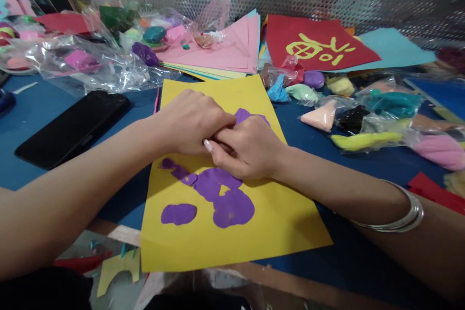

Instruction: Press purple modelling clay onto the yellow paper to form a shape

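Purple clay (221,198) is flattened onto yellow paper (254,237). It is pressed by the left hand (189,123) and right hand (247,147) — fingers bunched together, overlapping. A black phone (72,128) is laid well apart.

Surface: bench (43,106), blue top, with a perforated metal wall behind it.
Centre: yellow sheet (232,237) lying flat, its near edge over the bench's front edge.
Left: black phone (72,128), face up, just beside the yellow sheet.
Far left: clear plastic bags (90,65) with clay lumps inside.
Far centre: stack of coloured paper (225,51), pink on top.
Far right: red sheet (316,46) bearing yellow shapes, resting on a light blue sheet (395,48).
Right: wrapped clay pieces (363,114), many colours, scattered close together.
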Demonstrator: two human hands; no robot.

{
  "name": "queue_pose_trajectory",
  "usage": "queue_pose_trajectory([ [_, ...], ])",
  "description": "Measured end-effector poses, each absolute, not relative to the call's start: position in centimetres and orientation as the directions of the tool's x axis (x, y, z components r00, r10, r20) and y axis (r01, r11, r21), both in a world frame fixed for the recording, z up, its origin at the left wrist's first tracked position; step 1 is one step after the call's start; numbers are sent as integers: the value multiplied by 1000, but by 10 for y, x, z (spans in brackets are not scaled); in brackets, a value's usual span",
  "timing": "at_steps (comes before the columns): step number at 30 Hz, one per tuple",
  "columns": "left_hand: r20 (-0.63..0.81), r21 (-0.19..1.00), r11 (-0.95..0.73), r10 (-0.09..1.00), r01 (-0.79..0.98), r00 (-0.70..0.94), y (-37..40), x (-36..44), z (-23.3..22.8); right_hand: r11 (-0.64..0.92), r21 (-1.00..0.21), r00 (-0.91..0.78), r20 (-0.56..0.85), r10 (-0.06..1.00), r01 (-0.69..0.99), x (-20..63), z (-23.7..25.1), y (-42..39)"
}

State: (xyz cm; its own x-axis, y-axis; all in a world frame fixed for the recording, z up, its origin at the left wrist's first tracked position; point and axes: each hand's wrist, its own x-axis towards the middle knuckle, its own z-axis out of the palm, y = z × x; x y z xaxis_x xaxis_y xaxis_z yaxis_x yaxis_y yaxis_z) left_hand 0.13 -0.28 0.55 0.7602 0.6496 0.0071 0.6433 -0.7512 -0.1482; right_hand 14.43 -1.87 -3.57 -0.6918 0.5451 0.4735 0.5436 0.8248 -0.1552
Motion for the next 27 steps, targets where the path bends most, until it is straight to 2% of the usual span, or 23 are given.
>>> queue_pose_trajectory([
  [7,-10,-166,-738,665,654,747,-3,2,5,823,-167,-684,481,549,544,144,-35,-19],
  [17,44,-154,-767,624,622,780,-2,1,5,822,-156,-684,481,548,548,144,-35,-19],
  [27,-1,-134,-752,651,645,759,-2,2,5,823,-170,-678,489,549,543,144,-36,-19],
])
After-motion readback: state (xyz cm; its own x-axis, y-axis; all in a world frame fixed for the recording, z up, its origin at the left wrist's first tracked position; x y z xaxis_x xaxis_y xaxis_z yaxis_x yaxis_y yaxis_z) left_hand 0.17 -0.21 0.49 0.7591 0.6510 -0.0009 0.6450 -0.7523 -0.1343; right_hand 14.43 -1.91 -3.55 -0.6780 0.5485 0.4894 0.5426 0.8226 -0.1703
